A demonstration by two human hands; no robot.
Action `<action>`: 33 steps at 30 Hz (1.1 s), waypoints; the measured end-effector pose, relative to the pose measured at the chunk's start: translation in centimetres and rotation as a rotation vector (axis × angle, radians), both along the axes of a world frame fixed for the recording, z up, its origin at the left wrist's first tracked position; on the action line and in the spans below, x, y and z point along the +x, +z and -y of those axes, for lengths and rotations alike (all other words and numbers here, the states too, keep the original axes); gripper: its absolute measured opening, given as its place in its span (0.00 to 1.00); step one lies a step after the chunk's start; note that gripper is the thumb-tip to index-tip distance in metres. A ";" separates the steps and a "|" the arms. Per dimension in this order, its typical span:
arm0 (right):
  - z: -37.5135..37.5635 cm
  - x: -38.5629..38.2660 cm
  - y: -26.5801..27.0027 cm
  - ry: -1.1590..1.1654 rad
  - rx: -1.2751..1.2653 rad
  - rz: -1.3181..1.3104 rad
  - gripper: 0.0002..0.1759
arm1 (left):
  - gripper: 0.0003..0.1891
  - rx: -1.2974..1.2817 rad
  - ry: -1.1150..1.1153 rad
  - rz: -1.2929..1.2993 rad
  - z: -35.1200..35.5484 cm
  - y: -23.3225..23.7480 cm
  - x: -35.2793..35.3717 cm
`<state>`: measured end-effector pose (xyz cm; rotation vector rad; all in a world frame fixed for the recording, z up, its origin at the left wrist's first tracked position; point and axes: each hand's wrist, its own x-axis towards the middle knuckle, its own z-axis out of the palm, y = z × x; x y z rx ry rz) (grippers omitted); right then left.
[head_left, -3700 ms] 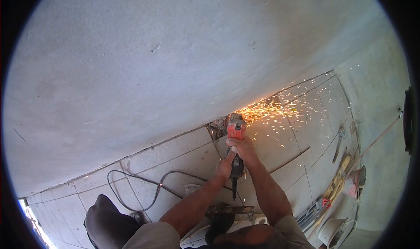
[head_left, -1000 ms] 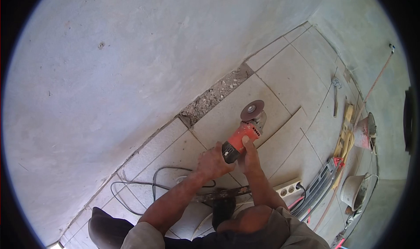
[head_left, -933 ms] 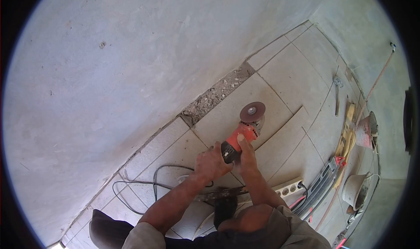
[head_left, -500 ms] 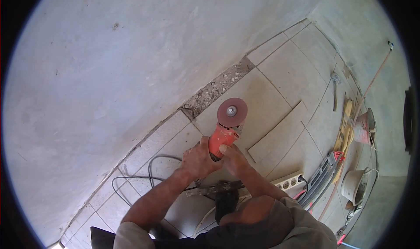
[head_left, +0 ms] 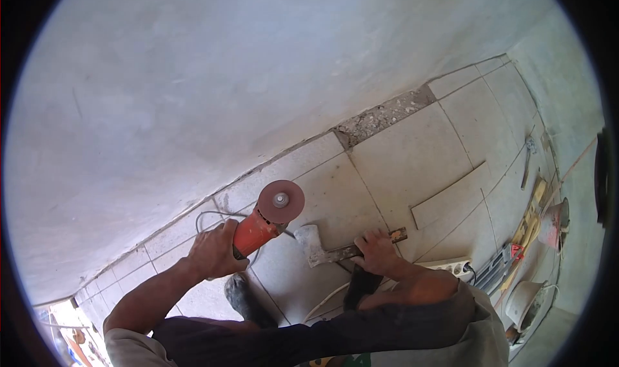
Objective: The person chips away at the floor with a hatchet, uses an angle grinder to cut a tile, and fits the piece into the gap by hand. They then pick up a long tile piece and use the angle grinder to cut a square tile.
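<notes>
A red angle grinder (head_left: 255, 231) with a reddish-brown disc (head_left: 281, 202) facing up is held by its body in my left hand (head_left: 216, 247), whose fingers wrap round it. To the right, my right hand (head_left: 377, 252) has its fingers round the dark handle of a hatchet (head_left: 338, 254). The hatchet's grey, dusty head (head_left: 311, 245) points left, below and right of the disc. Its handle end sticks out past my fingers.
A rubble-filled gap (head_left: 387, 117) runs along the wall (head_left: 161, 96). A loose tile piece (head_left: 451, 196) lies on the tiled floor. A power strip (head_left: 445, 266), a hammer (head_left: 527, 160) and buckets (head_left: 523, 299) are at the right. Cable (head_left: 209, 215) lies behind the grinder.
My right hand has let go of the grinder and taken hold of the hatchet handle. My left hand has moved left and down with the grinder. The view has shifted.
</notes>
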<state>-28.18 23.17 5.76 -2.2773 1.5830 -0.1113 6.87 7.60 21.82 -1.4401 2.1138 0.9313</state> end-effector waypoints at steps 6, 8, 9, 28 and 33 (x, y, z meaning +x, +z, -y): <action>1.1 -0.1 3.1 -0.070 0.041 -0.048 0.25 | 0.38 -0.149 0.073 -0.065 -2.5 -0.5 7.0; 0.8 -0.5 3.1 -0.076 -0.001 -0.073 0.25 | 0.38 -0.185 0.143 -0.077 -4.2 -1.6 8.8; 0.5 -1.0 3.1 -0.119 -0.038 -0.107 0.26 | 0.37 -0.205 0.182 -0.102 -4.9 -2.1 9.4; 5.6 2.8 4.5 -0.474 0.117 -0.246 0.34 | 0.32 -0.600 1.854 -0.109 -22.9 -9.7 26.7; 7.3 3.7 5.8 -0.544 0.297 -0.071 0.30 | 0.34 -0.578 1.940 0.164 -24.5 -13.2 34.2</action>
